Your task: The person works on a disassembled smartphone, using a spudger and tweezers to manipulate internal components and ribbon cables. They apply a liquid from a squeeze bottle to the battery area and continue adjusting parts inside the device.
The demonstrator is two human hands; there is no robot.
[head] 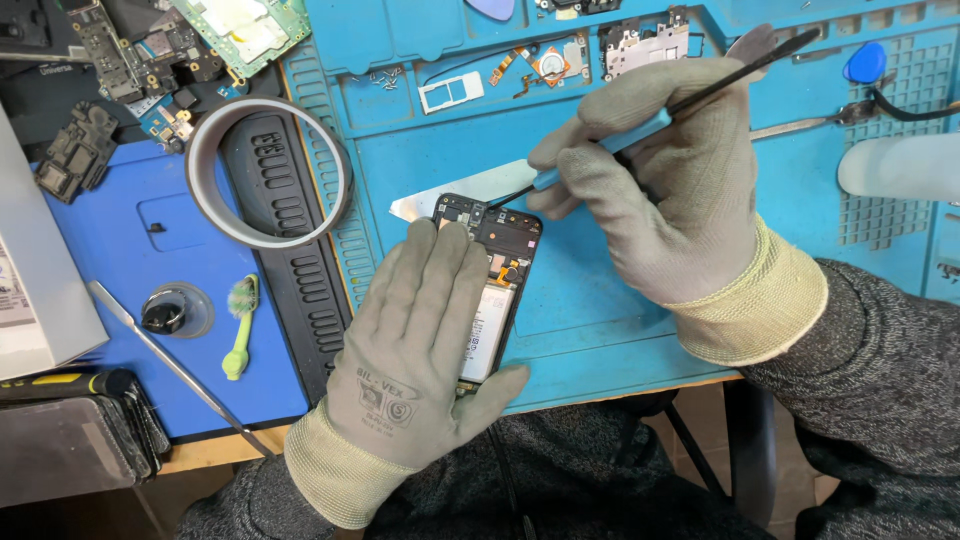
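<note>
Left hand point(425, 345) in a grey knit glove lies flat, fingers spread, pressing down on the opened black smartphone with its back cover off point(497, 290), likely to pin it so it cannot slide; the phone lies on the blue silicone repair mat point(600, 300) at the near edge of the table, top end pointing away from the person, battery and board showing right of the palm; right hand point(665, 180), gloved the same, is closed round a thin blue-handled tool with a black shaft point(640, 128), held like a pen, tip touching the phone's upper end near the camera area; a thin silver metal pry blade point(470, 190) lies just behind the phone; hands close but apart; a roll of grey tape point(268, 172) sits left on the mat; a green toothbrush-like brush point(238, 325) lies on the darker blue pad, well apart; loose circuit boards point(180, 45) crowd the far left corner; a small white tray part point(452, 92) rests in a mat compartment.
</note>
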